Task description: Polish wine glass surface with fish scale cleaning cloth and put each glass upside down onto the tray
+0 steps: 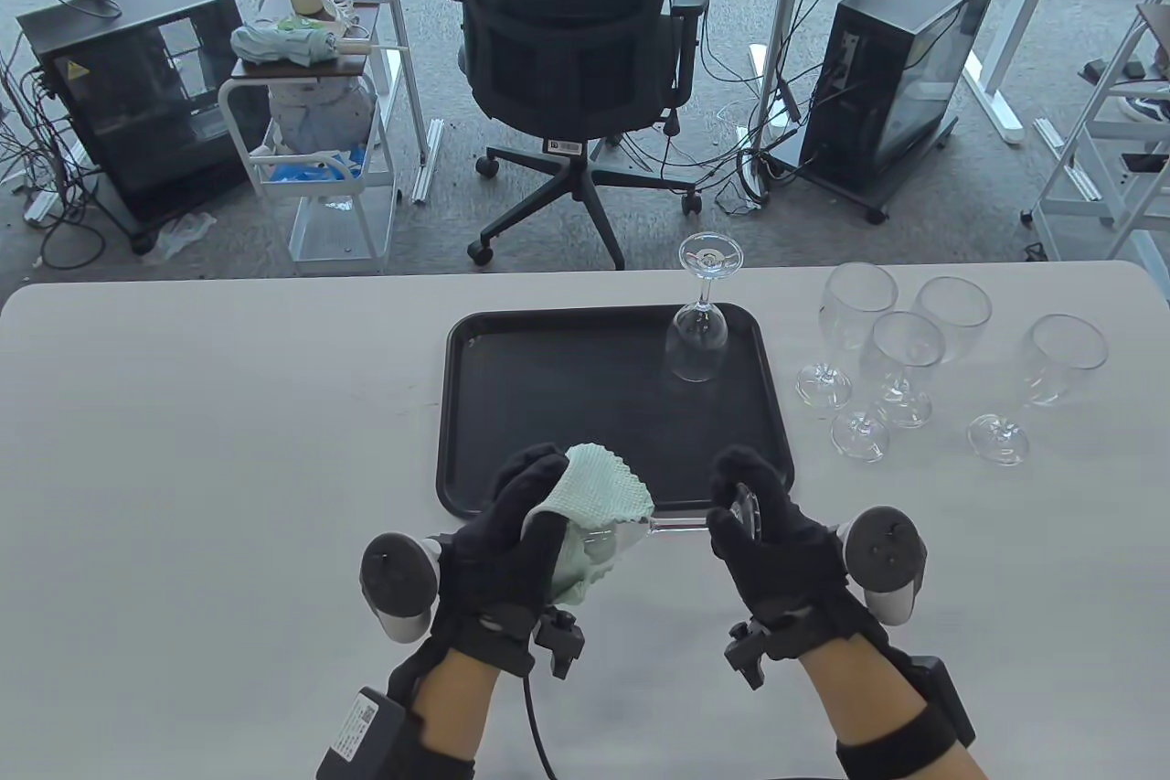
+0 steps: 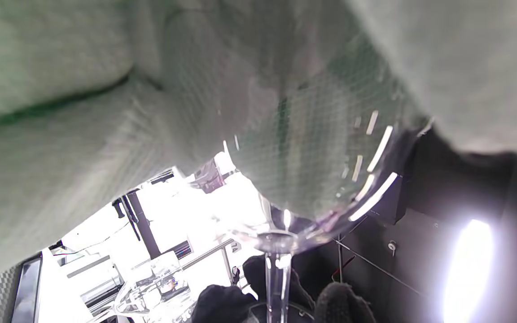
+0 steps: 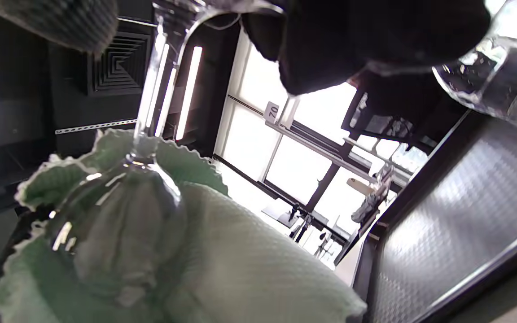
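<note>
The left hand (image 1: pixel 516 533) is gripping the green cloth (image 1: pixel 599 501) wrapped round the bowl of a wine glass (image 1: pixel 676 527), lying sideways above the worktop (image 1: pixel 228 451) at the tray's (image 1: pixel 466 414) near edge. The right hand (image 1: pixel 768 533) is holding its foot. One upside-down glass (image 1: pixel 699 332) is standing on the tray; four upright glasses (image 1: pixel 905 359) are waiting to the right of it.

The table view is looking down from above the person toward the far table edge and office behind. Both wrist cams are sitting super close and tilting upward, both catching the same wine glass (image 2: pixel 285 188) wrapped in the cloth (image 3: pixel 249 264).
</note>
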`<action>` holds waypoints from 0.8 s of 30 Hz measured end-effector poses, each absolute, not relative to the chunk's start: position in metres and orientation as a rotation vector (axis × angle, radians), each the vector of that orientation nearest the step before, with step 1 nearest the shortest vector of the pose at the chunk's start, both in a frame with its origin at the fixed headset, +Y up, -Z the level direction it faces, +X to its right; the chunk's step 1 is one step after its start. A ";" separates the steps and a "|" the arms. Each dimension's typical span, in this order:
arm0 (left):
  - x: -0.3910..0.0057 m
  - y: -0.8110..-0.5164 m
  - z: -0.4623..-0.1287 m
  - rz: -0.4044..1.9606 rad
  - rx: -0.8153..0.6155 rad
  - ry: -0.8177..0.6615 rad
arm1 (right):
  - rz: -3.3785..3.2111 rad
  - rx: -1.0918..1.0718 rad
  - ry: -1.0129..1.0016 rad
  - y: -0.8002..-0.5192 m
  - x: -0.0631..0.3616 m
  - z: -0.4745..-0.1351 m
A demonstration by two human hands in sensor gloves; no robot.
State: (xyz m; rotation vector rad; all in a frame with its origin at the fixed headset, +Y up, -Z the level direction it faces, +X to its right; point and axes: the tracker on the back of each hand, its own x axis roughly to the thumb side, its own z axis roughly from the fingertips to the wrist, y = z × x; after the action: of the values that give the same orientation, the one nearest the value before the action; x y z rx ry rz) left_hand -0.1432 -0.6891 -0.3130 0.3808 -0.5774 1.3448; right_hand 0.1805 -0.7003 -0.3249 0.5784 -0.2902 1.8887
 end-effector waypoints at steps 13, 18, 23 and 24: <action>-0.142 -0.689 -0.312 1.354 0.389 -0.573 | 1.816 0.514 -0.239 -0.702 0.181 -0.326; -0.147 -0.690 -0.315 1.364 0.359 -0.552 | 1.995 0.739 -0.567 -0.696 0.178 -0.318; -0.144 -0.696 -0.319 1.484 0.246 -0.531 | 2.037 0.845 -0.792 -0.689 0.179 -0.311; -0.143 -0.695 -0.317 1.464 0.261 -0.522 | 1.995 0.768 -0.693 -0.691 0.180 -0.315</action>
State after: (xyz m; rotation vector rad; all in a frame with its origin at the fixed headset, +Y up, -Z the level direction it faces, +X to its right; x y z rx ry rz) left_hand -0.1435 -0.6951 -0.3173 0.2614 -0.5218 1.4644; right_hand 0.1798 -0.6911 -0.3147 0.7682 -0.6927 1.9953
